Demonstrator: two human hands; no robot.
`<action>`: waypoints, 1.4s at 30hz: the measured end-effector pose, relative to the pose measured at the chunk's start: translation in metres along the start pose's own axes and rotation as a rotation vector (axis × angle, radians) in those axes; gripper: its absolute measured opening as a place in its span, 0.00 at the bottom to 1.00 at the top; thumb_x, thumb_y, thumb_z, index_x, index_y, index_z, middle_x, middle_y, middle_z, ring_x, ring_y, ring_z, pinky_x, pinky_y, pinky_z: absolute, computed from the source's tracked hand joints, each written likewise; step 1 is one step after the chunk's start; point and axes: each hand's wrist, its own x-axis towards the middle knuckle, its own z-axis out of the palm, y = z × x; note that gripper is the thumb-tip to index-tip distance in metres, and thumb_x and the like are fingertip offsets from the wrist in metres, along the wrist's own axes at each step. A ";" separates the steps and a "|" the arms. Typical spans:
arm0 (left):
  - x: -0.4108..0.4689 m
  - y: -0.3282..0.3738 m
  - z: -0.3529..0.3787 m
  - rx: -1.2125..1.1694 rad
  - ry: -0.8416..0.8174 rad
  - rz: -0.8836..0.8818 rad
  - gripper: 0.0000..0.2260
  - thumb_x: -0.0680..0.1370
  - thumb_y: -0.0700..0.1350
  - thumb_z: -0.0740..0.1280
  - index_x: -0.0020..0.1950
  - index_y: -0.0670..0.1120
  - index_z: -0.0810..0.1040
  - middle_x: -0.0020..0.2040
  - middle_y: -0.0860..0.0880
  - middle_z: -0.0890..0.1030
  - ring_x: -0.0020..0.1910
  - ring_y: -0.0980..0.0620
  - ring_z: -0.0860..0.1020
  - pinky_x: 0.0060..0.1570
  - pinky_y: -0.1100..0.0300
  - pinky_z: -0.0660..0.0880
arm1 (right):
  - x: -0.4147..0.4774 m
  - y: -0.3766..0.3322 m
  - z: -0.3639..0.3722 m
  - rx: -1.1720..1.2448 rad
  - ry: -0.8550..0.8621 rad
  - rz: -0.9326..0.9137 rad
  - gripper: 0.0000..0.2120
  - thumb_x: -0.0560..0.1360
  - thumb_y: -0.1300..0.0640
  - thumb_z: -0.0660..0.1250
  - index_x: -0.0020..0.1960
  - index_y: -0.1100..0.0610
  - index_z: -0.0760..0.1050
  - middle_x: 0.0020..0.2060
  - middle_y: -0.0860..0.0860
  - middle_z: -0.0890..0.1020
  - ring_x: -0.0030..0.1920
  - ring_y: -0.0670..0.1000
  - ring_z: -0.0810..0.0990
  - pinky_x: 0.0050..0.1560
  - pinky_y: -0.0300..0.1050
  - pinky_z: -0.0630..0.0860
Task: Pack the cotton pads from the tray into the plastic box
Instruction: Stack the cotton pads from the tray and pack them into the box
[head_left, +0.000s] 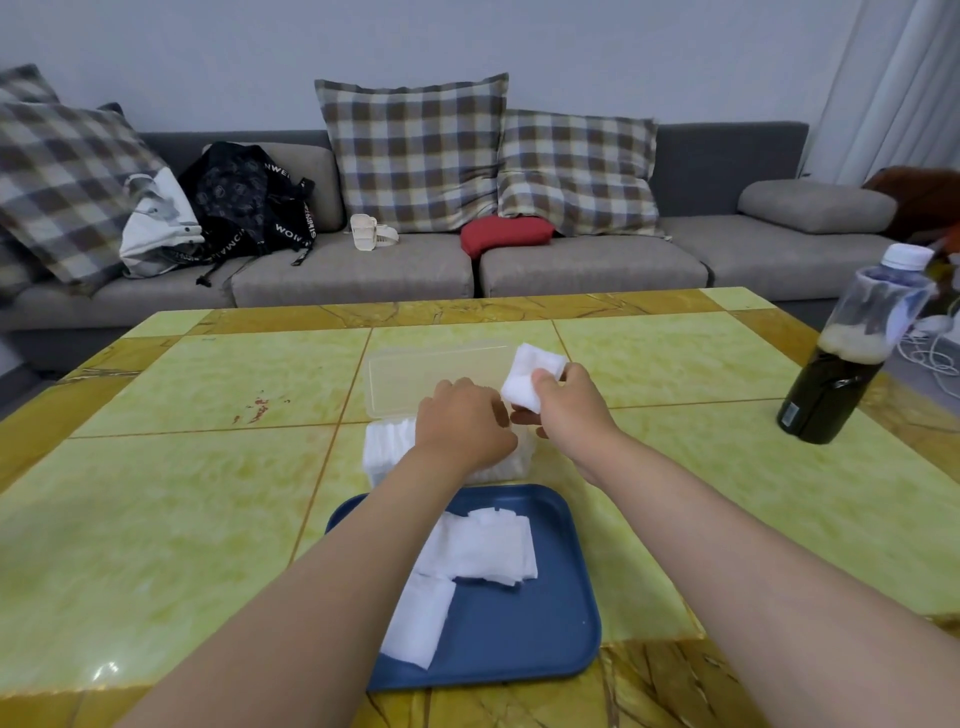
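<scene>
My right hand (563, 410): pinches a pad stack (531, 380) above the plastic box (511, 466), ready to slot in. My left hand (462, 423): on the boxed pads (387, 448), likely keeping a gap; grip unclear. Loose pads (483, 551) lie on tray (545, 639)

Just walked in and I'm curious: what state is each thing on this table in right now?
plastic box: lid open and laid back, partly filled with packed pads.
tray: loose pads lie on it.
stack of pads: pinched by the right hand, above the box.
left hand: on the packed pads; grip hidden.
bottle: upright, capped, partly full of dark liquid.
</scene>
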 end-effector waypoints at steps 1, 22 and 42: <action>0.000 -0.001 0.000 -0.014 -0.002 0.012 0.05 0.71 0.48 0.67 0.46 0.54 0.76 0.49 0.50 0.75 0.54 0.47 0.72 0.49 0.56 0.71 | 0.000 0.000 -0.001 -0.010 0.005 0.002 0.10 0.83 0.49 0.55 0.61 0.52 0.66 0.51 0.51 0.80 0.52 0.55 0.83 0.57 0.57 0.79; 0.003 -0.034 -0.022 0.239 -0.190 -0.128 0.15 0.74 0.54 0.63 0.56 0.51 0.80 0.60 0.48 0.70 0.64 0.46 0.67 0.60 0.52 0.70 | -0.005 -0.010 0.016 -0.710 -0.029 -0.267 0.10 0.78 0.55 0.62 0.39 0.56 0.68 0.36 0.50 0.74 0.36 0.52 0.72 0.31 0.44 0.63; -0.021 -0.061 -0.021 -0.034 -0.127 0.049 0.17 0.79 0.62 0.61 0.66 0.63 0.76 0.63 0.50 0.71 0.64 0.47 0.66 0.62 0.54 0.63 | -0.001 -0.044 0.050 -1.105 -0.184 -0.010 0.08 0.75 0.56 0.68 0.39 0.58 0.74 0.37 0.52 0.80 0.35 0.52 0.76 0.34 0.42 0.71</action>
